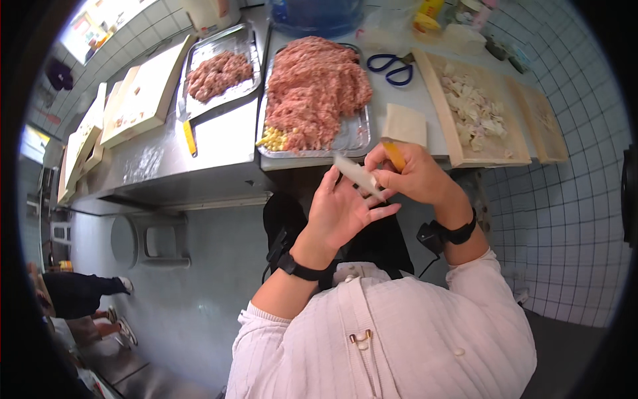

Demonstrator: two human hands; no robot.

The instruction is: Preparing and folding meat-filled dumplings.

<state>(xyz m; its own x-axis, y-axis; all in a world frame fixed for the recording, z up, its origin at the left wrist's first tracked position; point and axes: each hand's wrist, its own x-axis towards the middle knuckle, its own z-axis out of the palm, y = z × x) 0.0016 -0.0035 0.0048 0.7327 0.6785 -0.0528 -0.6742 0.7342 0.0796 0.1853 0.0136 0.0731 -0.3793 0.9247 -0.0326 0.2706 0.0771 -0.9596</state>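
My right hand [406, 172] grips a tool by its yellow handle [395, 156]; its working end is hidden. The right fingertips also touch a thin pale sheet [356, 174], blurred and seen nearly edge-on, which looks like a dough wrapper. Beneath the sheet, my left hand [344, 209] is turned palm up with fingers spread. Whether the sheet rests on those fingers is hard to tell. Just beyond the hands lies a stack of square dough wrappers [406, 124]. A metal tray [363, 134] holds a large mound of minced meat [319, 90], with yellow corn kernels [274, 138] at its near left corner.
Right, a wooden tray [438, 107] holds many folded dumplings [473, 109]. Blue-handled scissors [391, 67] lie behind the wrappers. Left are a smaller meat tray [224, 99], a yellow-handled spreader [188, 134] and wooden boxes [149, 90]. A stool [149, 242] and another person's legs [84, 294] are lower left.
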